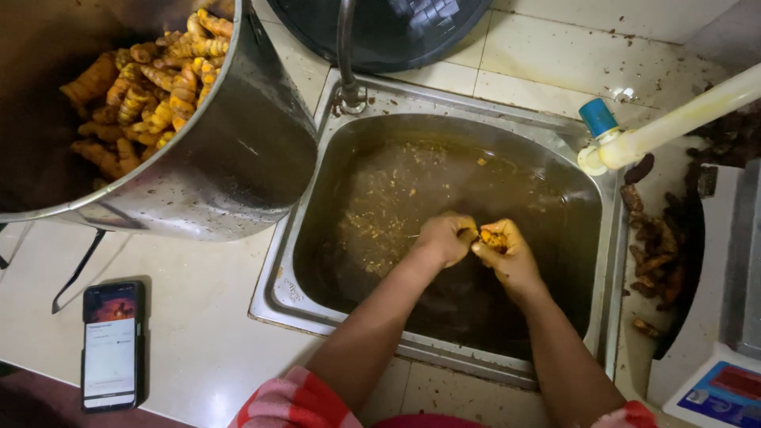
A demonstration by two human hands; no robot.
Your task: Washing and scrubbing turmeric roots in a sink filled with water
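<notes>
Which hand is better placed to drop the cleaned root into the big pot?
Probably left: the left hand is on the side nearer the steel pot, while the right hand grips the orange root.

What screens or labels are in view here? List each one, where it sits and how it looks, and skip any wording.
Phone: flat on the pale counter, left of the sink; black slab, lit screen, dark reddish picture on top, white area below.
Scale panel: bottom right corner, partly cut off; white body with a blue and red label.
No packages or signs are in view.
</notes>
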